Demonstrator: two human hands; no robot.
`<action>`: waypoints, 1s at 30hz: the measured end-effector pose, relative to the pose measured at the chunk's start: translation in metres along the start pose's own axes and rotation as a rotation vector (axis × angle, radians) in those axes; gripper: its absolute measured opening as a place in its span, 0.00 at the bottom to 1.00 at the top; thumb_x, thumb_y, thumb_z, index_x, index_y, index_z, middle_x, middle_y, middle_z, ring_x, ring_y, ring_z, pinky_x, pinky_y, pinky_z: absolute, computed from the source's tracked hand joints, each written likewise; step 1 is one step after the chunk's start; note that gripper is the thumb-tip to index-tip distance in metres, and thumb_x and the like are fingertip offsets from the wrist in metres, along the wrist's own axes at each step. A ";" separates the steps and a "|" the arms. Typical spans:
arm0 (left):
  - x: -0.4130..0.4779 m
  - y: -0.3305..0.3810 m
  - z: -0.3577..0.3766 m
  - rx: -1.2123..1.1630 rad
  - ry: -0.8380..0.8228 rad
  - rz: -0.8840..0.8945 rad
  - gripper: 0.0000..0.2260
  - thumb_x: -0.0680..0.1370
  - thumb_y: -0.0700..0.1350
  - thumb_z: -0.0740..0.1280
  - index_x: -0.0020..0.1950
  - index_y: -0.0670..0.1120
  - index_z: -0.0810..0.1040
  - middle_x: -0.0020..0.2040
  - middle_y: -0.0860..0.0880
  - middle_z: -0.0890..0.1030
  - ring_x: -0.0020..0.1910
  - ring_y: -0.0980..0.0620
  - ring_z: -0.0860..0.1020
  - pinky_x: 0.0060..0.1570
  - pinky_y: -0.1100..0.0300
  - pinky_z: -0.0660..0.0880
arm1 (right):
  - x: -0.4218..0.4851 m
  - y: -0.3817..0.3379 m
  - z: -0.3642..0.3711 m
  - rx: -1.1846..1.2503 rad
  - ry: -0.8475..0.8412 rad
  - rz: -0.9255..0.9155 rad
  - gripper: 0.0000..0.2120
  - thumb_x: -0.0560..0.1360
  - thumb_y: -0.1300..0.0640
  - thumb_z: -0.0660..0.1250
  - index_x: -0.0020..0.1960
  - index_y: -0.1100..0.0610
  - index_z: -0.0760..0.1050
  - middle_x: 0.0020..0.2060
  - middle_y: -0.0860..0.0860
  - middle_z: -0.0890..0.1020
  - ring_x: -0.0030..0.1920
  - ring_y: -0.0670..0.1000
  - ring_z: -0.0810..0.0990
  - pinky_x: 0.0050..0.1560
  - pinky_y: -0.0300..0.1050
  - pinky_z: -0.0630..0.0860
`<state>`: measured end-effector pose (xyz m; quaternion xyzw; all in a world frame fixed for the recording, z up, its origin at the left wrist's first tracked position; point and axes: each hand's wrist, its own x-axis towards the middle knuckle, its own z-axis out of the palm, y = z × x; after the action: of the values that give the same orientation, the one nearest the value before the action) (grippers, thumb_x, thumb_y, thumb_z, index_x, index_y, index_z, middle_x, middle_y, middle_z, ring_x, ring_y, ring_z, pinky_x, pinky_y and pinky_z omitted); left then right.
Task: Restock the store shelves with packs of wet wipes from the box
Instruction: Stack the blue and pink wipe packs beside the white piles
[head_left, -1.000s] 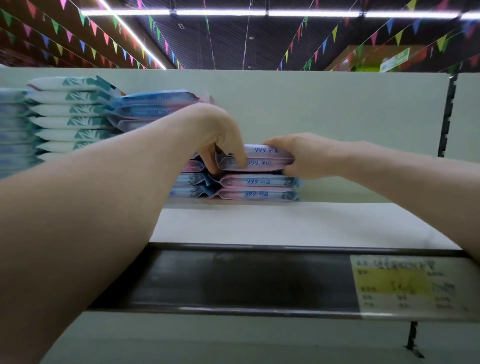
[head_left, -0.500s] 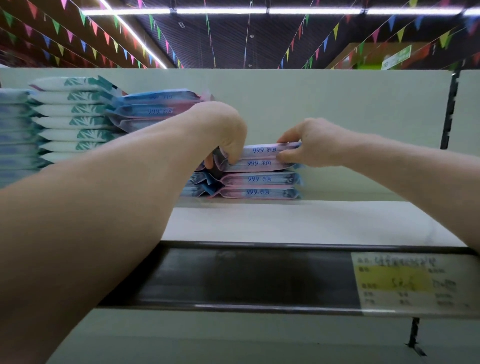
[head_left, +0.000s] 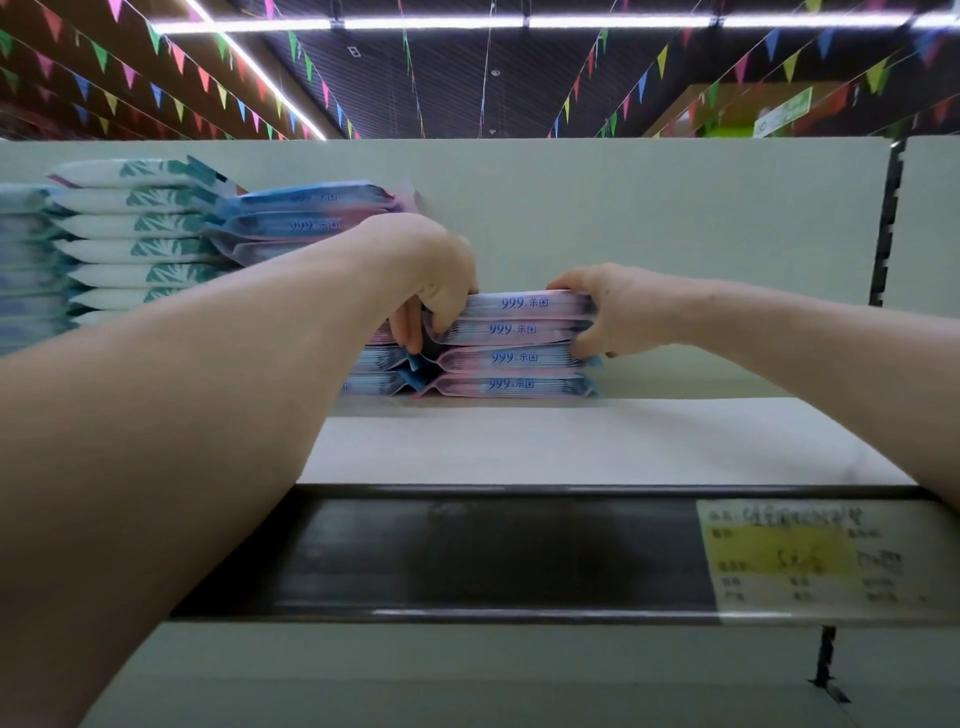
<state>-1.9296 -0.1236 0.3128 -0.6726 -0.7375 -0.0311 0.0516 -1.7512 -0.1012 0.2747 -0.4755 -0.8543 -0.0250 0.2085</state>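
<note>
Left hand (head_left: 434, 280) and right hand (head_left: 610, 312) clamp opposite ends of two pink-and-blue plastic wet-wipe packs (head_left: 519, 316) atop a four-high stack on the pale shelf (head_left: 571, 441).

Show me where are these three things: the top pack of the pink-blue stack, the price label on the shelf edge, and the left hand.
top pack (head_left: 524, 302): head view, on its printed front edge.
price label (head_left: 810, 556): head view, on its yellow middle.
left hand (head_left: 436, 270): head view, on the back of the hand.
</note>
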 end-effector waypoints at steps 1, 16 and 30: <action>-0.001 0.000 0.001 -0.019 0.009 0.011 0.25 0.76 0.32 0.64 0.71 0.48 0.72 0.41 0.39 0.85 0.40 0.44 0.85 0.49 0.49 0.81 | 0.000 0.001 -0.002 -0.005 0.010 -0.001 0.23 0.73 0.61 0.68 0.67 0.51 0.70 0.53 0.53 0.80 0.41 0.52 0.80 0.42 0.45 0.80; -0.008 0.001 0.004 -0.226 0.043 0.066 0.25 0.77 0.29 0.59 0.72 0.47 0.71 0.47 0.38 0.83 0.39 0.46 0.85 0.47 0.50 0.82 | -0.003 0.005 -0.012 -0.002 0.045 0.031 0.16 0.75 0.51 0.67 0.63 0.48 0.73 0.43 0.50 0.80 0.36 0.48 0.77 0.34 0.38 0.74; -0.015 0.004 -0.007 0.046 0.198 0.003 0.11 0.77 0.40 0.65 0.58 0.42 0.80 0.44 0.43 0.85 0.36 0.47 0.85 0.46 0.48 0.82 | -0.001 0.007 -0.018 0.143 0.102 0.087 0.14 0.78 0.54 0.65 0.63 0.53 0.74 0.52 0.55 0.81 0.40 0.51 0.83 0.39 0.45 0.81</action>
<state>-1.9238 -0.1389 0.3182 -0.6659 -0.7285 -0.0804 0.1395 -1.7394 -0.1022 0.2895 -0.4943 -0.8206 0.0210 0.2862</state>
